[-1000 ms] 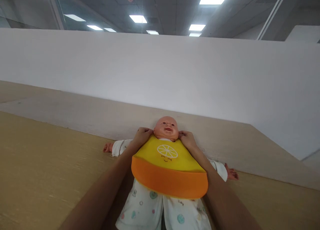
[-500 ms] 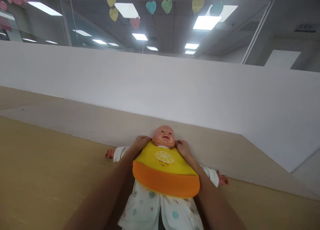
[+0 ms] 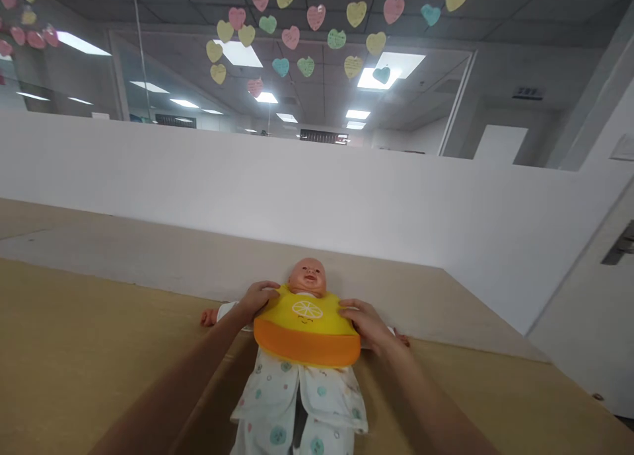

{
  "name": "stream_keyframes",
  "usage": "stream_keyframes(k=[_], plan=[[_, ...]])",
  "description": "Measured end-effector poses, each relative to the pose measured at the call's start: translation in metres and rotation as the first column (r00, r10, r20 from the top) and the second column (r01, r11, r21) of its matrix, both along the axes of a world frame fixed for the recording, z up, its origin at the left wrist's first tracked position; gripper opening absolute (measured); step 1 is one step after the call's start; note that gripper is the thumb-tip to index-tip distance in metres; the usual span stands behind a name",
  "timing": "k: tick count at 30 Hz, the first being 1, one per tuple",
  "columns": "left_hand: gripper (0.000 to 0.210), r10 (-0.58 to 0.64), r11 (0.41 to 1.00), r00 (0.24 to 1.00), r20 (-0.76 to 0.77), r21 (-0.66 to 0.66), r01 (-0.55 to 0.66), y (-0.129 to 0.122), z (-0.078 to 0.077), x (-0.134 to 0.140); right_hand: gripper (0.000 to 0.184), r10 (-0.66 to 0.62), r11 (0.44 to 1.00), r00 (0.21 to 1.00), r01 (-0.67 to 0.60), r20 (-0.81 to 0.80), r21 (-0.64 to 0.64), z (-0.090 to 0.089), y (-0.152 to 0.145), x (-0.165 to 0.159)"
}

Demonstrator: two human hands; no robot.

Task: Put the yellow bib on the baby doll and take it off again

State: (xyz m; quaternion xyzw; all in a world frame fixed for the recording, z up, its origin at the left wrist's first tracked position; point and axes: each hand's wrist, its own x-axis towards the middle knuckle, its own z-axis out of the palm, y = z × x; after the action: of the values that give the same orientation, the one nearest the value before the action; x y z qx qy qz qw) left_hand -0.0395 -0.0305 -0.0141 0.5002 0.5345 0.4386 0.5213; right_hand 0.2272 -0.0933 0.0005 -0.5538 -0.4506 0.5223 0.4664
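A baby doll [image 3: 308, 275] lies on its back with its head toward the wall, in a white printed outfit [image 3: 280, 389] that hangs open at the front. A yellow bib [image 3: 282, 308] with a white citrus print and an orange catch pocket [image 3: 307, 345] covers its chest. My left hand [image 3: 258, 298] rests on the bib's upper left edge by the doll's shoulder, fingers stretched over it. On the other side, the fingers of my right hand [image 3: 366, 319] lie extended and slightly apart on the bib's right edge. Both thumbs are mostly hidden.
The doll lies on a tan tabletop [image 3: 99, 349]. Behind it a pale ledge [image 3: 198, 250] meets a white wall [image 3: 297, 191]. Heart-shaped notes [image 3: 316, 17] dot the glass above. A door handle [image 3: 619, 244] shows at the far right.
Both hands have moved from beside the doll's neck down to the bib's side edges, the right hand farther outward. The view has tilted up, showing more heart notes and the door.
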Motion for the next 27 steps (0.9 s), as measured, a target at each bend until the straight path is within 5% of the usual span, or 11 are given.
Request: stream_keyframes(k=[8,15,27], plan=[[0.024,0.065,0.983,0.998,-0.016,0.174,-0.062,0.011,0.017,0.000,0.035,-0.050,0.992,0.980,0.071,-0.192,0.100,0.006,0.014,-0.009],[0.013,0.143,0.972,0.986,-0.089,0.202,-0.123,0.019,0.006,0.007,0.030,-0.046,0.994,0.988,0.061,-0.150,0.092,-0.012,0.029,-0.009],[0.044,0.001,0.965,0.997,-0.076,0.263,0.019,0.001,0.001,-0.010,0.023,-0.044,0.992,0.998,0.049,-0.043,0.113,-0.019,0.029,0.000]])
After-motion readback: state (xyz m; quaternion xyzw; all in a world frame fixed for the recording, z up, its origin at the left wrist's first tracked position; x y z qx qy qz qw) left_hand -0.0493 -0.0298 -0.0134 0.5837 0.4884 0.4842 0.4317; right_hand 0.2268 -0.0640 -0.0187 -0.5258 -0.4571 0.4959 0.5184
